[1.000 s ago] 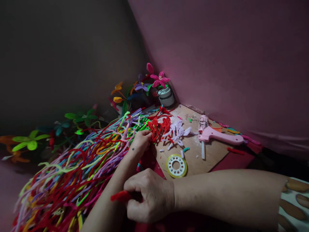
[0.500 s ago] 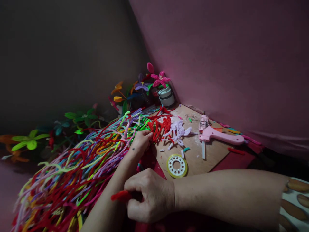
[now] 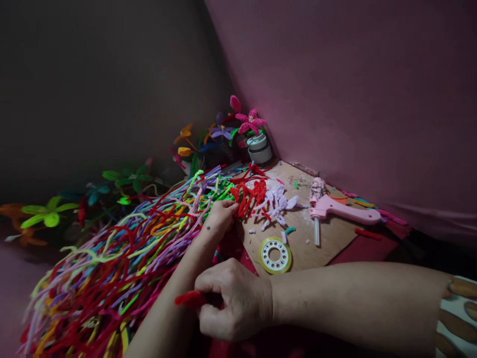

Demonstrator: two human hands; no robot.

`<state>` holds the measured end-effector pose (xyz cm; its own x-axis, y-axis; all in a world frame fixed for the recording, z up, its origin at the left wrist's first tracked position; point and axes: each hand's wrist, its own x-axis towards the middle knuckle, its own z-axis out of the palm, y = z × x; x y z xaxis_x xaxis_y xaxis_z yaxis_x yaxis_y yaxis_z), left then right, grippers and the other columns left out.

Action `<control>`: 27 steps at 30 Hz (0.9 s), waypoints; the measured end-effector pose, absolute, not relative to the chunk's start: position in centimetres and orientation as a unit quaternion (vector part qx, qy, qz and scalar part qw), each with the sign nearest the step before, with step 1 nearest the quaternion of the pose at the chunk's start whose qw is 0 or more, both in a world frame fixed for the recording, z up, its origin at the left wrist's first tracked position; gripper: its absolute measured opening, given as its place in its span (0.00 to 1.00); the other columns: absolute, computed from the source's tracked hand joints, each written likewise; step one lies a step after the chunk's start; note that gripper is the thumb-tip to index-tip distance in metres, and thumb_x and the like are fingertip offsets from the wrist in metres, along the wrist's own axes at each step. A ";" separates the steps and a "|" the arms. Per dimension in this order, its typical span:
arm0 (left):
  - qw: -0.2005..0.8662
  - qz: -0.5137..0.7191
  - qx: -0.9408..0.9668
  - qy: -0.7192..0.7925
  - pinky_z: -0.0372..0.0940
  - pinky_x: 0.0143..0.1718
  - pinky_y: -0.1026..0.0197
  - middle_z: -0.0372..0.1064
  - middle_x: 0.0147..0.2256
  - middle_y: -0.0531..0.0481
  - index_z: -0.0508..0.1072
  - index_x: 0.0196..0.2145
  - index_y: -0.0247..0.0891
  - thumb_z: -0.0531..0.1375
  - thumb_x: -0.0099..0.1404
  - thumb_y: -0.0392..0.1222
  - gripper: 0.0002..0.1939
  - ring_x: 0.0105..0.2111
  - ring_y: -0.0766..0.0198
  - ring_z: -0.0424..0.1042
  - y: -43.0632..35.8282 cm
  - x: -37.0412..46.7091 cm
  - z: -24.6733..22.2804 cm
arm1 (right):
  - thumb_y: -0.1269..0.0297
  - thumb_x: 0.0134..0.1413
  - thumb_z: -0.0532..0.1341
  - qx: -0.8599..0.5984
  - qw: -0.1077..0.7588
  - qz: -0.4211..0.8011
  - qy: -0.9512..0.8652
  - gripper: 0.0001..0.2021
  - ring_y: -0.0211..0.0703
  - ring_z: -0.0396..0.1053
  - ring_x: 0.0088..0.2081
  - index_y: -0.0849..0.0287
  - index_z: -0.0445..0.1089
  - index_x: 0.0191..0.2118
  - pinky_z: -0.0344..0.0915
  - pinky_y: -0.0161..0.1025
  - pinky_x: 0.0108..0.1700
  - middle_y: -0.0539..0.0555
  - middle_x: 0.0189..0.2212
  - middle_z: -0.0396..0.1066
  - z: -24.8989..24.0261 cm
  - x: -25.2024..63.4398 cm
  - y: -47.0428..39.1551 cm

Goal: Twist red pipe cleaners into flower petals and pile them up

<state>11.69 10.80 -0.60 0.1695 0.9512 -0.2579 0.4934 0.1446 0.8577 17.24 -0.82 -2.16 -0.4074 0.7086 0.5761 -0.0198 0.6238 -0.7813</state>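
Observation:
My right hand [image 3: 236,298] is closed in front of me, with a short red fuzzy pipe-cleaner piece [image 3: 191,299] poking out between thumb and forefinger. It crosses close to my left forearm. Farther out, my left hand [image 3: 222,215] has its fingertips pinched together at the near edge of a heap of looped red pipe-cleaner pieces [image 3: 253,194]; its grip there is partly hidden. Beside that heap lie pale lilac pipe-cleaner pieces [image 3: 278,201]. A large spread of long, many-coloured pipe cleaners [image 3: 122,253] lies along the left side of my left arm.
On the wooden board [image 3: 313,258] are a roll of yellow-edged tape [image 3: 275,255] and a pink glue gun [image 3: 346,211]. A grey-white lidded container [image 3: 260,148] stands in the corner by the pink wall [image 3: 357,99]. Pipe-cleaner flowers [image 3: 50,213] line the left and back.
Both hands keep nearly the same pose and hold. The whole view has shifted slightly, so everything sits a little farther right.

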 end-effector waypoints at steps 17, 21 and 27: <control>0.552 0.337 0.532 0.547 0.54 0.16 0.68 0.62 0.18 0.55 0.71 0.33 0.33 0.59 0.53 0.53 0.19 0.15 0.72 0.59 8.1 7.2 1.8 | 0.69 0.42 0.55 -0.314 0.504 0.714 -0.371 0.06 0.27 0.49 0.13 0.61 0.57 0.20 0.46 0.28 0.15 0.43 0.11 0.54 -1.5 17.4 2.3; 0.574 0.314 0.542 0.527 0.54 0.16 0.67 0.62 0.17 0.55 0.72 0.30 0.33 0.60 0.51 0.53 0.18 0.14 0.72 0.58 5.2 5.7 2.6 | 0.71 0.40 0.53 -0.312 0.474 0.718 -0.403 0.03 0.28 0.54 0.13 0.63 0.61 0.22 0.50 0.28 0.15 0.45 0.12 0.59 -2.0 17.2 2.3; 0.395 0.372 0.598 0.590 0.55 0.20 0.69 0.64 0.18 0.54 0.72 0.22 0.34 0.62 0.48 0.41 0.07 0.18 0.72 0.60 2.8 5.5 2.4 | 0.70 0.41 0.54 -0.308 0.441 0.713 -0.450 0.03 0.28 0.53 0.11 0.62 0.60 0.21 0.49 0.26 0.12 0.43 0.10 0.57 -2.9 16.8 2.1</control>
